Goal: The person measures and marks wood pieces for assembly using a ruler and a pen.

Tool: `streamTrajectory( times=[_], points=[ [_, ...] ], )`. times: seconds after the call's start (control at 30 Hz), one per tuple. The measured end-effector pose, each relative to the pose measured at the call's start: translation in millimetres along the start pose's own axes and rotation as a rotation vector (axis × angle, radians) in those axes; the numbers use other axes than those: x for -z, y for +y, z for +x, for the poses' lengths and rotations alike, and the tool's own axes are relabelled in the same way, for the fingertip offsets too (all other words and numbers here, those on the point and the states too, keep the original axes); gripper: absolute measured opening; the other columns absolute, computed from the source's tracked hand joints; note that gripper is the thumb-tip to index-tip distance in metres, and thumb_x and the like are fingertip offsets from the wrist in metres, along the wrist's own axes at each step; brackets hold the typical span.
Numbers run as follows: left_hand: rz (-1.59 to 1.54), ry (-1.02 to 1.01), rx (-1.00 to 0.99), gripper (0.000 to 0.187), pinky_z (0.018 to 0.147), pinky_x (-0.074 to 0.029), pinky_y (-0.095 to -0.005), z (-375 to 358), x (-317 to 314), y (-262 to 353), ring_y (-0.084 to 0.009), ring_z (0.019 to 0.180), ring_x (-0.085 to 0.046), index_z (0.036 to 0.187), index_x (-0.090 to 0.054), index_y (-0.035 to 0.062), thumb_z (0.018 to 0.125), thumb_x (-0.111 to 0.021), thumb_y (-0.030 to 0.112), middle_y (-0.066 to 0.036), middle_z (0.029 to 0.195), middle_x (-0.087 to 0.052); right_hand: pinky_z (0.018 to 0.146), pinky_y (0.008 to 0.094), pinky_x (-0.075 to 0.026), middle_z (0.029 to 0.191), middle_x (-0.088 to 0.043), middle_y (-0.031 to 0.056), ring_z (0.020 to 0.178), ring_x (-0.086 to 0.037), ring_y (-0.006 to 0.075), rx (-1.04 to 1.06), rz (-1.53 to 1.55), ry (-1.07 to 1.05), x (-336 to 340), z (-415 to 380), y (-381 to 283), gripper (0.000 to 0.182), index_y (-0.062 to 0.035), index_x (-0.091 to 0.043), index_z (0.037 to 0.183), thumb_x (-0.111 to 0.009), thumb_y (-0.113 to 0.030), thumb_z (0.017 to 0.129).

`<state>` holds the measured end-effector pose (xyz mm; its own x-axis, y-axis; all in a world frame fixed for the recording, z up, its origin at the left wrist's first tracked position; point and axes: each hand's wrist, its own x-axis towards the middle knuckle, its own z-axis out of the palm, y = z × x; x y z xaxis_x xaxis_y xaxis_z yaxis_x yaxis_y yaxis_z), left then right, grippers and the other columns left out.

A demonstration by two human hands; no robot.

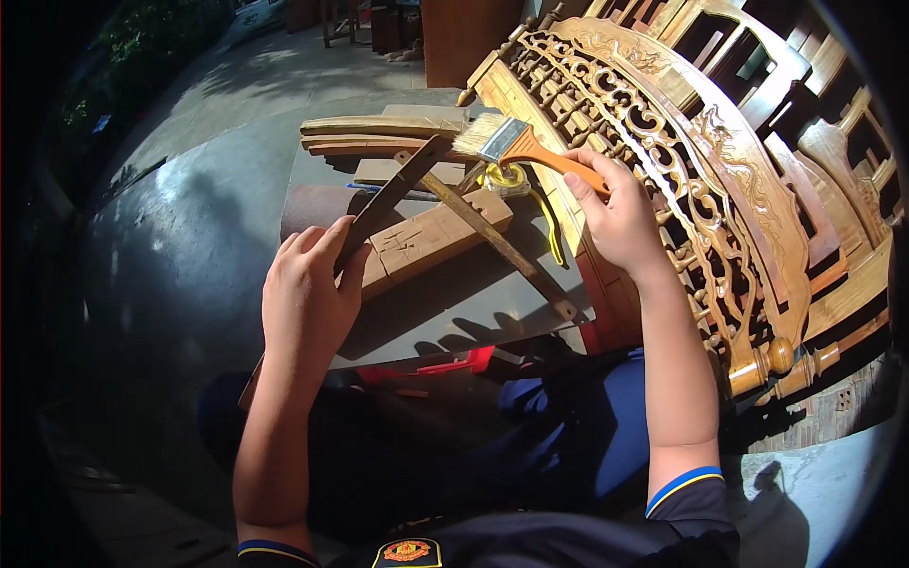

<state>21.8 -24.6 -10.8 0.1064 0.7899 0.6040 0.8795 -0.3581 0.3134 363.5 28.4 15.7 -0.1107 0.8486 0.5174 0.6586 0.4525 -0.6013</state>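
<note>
My right hand (620, 208) is closed around the orange handle of a paintbrush (530, 147). Its pale bristles point left, close to the upper end of a long, dark flat strip (393, 194). That strip is gripped in my left hand (317, 275), slanting from upper right to lower left; its exact kind I cannot make out. Below the hands, a wooden block (417, 241) with dark marks on top lies on the grey work surface (426, 327). Across it rests a narrow strip (492, 237) with holed ends. A yellow tape measure (507, 180) sits under the brush.
Curved wooden pieces (379, 126) are stacked at the back of the work surface. A yellow-handled tool (551, 227) lies right of the block. Carved wooden furniture panels (682, 151) lean along the right side. A red object (454, 364) shows below the front edge.
</note>
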Motion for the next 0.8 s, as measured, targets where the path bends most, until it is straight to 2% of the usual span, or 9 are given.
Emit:
streamTrajectory(
  times=[0.1, 0.2, 0.3, 0.4, 0.5, 0.53, 0.67, 0.77, 0.8],
  points=[
    [0.003, -0.013, -0.038, 0.033, 0.082, -0.056, -0.0416, 0, -2, -5, -0.0317, 0.09, -0.07, 0.125, -0.076, 0.0038, 0.093, -0.078, 0.014, -0.013, 0.104, -0.071, 0.08, 0.0389, -0.057, 0.099, -0.078, 0.0187, 0.088, -0.075, 0.0252, -0.048, -0.046, -0.006, -13, 9, 33, 0.033, 0.0002, -0.07, 0.126, -0.066, -0.025, 0.106],
    [-0.08, -0.147, -0.013, 0.034, 0.086, -0.055, -0.0418, 0, -7, -10, -0.0303, 0.096, -0.069, 0.126, -0.077, 0.0068, 0.093, -0.078, 0.015, -0.01, 0.11, -0.066, 0.087, 0.0386, -0.056, 0.107, -0.078, 0.0177, 0.097, -0.074, 0.0255, -0.132, 0.01, -0.057, -30, 21, 46, 0.03, -0.002, -0.071, 0.123, -0.067, -0.026, 0.106],
    [0.051, -0.212, -0.104, 0.037, 0.092, -0.053, -0.0428, -4, -4, -4, -0.0293, 0.102, -0.066, 0.127, -0.078, 0.0108, 0.091, -0.079, 0.017, -0.009, 0.111, -0.062, 0.092, 0.0355, -0.054, 0.109, -0.076, 0.0146, 0.099, -0.072, 0.0249, -0.051, 0.153, -0.11, -51, 31, 54, 0.03, -0.0045, -0.067, 0.13, -0.065, -0.022, 0.106],
    [0.023, -0.262, -0.061, 0.038, 0.097, -0.05, -0.0434, -6, -7, -5, -0.0294, 0.107, -0.064, 0.126, -0.078, 0.013, 0.089, -0.08, 0.02, -0.008, 0.112, -0.062, 0.099, 0.0396, -0.052, 0.117, -0.073, 0.0165, 0.107, -0.069, 0.0287, -0.062, 0.143, -0.205, -66, 28, 55, 0.033, -0.0061, -0.066, 0.136, -0.063, -0.017, 0.105],
    [0.047, -0.253, -0.07, 0.038, 0.098, -0.051, -0.0433, -6, -8, -8, -0.0291, 0.109, -0.063, 0.126, -0.078, 0.0134, 0.09, -0.08, 0.022, -0.008, 0.112, -0.063, 0.106, 0.045, -0.049, 0.124, -0.071, 0.0191, 0.117, -0.064, 0.0346, 0.114, -0.087, -0.157, -69, 27, 56, 0.037, -0.0083, -0.066, 0.138, -0.063, -0.012, 0.101],
    [0.061, -0.253, -0.07, 0.037, 0.098, -0.051, -0.0433, -6, -7, -9, -0.0289, 0.11, -0.063, 0.126, -0.078, 0.0137, 0.09, -0.08, 0.023, -0.008, 0.112, -0.063, 0.113, 0.0478, -0.044, 0.129, -0.068, 0.0199, 0.124, -0.058, 0.0378, 0.083, -0.125, -0.194, -66, 26, 51, 0.042, -0.0098, -0.066, 0.14, -0.065, -0.012, 0.098],
    [0.04, -0.282, -0.031, 0.039, 0.099, -0.051, -0.0433, -5, -7, -13, -0.0278, 0.114, -0.063, 0.126, -0.078, 0.0148, 0.089, -0.081, 0.027, -0.007, 0.114, -0.064, 0.113, 0.0459, -0.043, 0.135, -0.066, 0.017, 0.122, -0.056, 0.0379, 0.206, -0.309, -0.123, -67, 26, 35, 0.046, -0.0095, -0.068, 0.139, -0.072, -0.012, 0.093],
    [0.014, -0.276, 0.002, 0.045, 0.1, -0.051, -0.0431, -5, -4, -14, -0.0275, 0.115, -0.063, 0.129, -0.076, 0.0148, 0.087, -0.082, 0.028, -0.007, 0.115, -0.065, 0.107, 0.0417, -0.047, 0.124, -0.074, 0.0114, 0.113, -0.061, 0.0332, 0.299, -0.256, -0.156, -73, 42, 13, 0.035, -0.01, -0.075, 0.126, -0.072, -0.008, 0.092],
    [0.021, -0.293, 0.01, 0.051, 0.101, -0.052, -0.0431, -5, 0, -15, -0.0277, 0.116, -0.063, 0.132, -0.073, 0.014, 0.085, -0.085, 0.029, -0.007, 0.116, -0.065, 0.103, 0.0389, -0.051, 0.114, -0.078, 0.0074, 0.106, -0.063, 0.0305, 0.355, -0.245, -0.149, -79, 49, 3, 0.028, -0.0107, -0.079, 0.118, -0.074, -0.007, 0.091]
  ],
)
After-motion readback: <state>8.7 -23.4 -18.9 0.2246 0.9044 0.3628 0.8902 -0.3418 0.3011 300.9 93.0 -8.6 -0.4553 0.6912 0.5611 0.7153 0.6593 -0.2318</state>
